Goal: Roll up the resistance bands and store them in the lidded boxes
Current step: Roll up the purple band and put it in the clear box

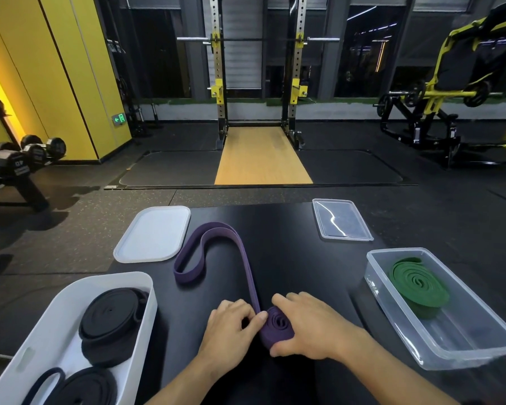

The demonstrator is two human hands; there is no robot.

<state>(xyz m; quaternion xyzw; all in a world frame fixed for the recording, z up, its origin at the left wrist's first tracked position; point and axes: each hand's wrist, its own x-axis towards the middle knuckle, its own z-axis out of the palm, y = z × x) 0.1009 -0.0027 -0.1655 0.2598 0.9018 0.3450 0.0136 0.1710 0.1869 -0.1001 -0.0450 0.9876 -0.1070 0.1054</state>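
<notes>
Item: purple resistance band [278,322], partly rolled. It lies on the black table [292,252], near edge, centre. The rolled end forms a flat coil between the two hands. The loose remainder runs away from the coil across the table and bends back in a hook towards the white lid [154,233].

Left grip [231,328]: fingers curled, thumb and fingertips pinching the strip where it joins the coil.
Right grip [310,325]: closed round the coil, fingers along its far side and thumb at its near side.

White box [148,311], left near corner, lid off: holds two rolled black bands [111,314], one behind the other.
Clear box [456,334], right side, lid off: holds one rolled green band [418,285], tilted against the far end.
Clear lid [341,219]: flat on the table, beyond the clear box.

Surroundings: dumbbell rack [27,159] far left, squat rack [257,83] straight ahead.
</notes>
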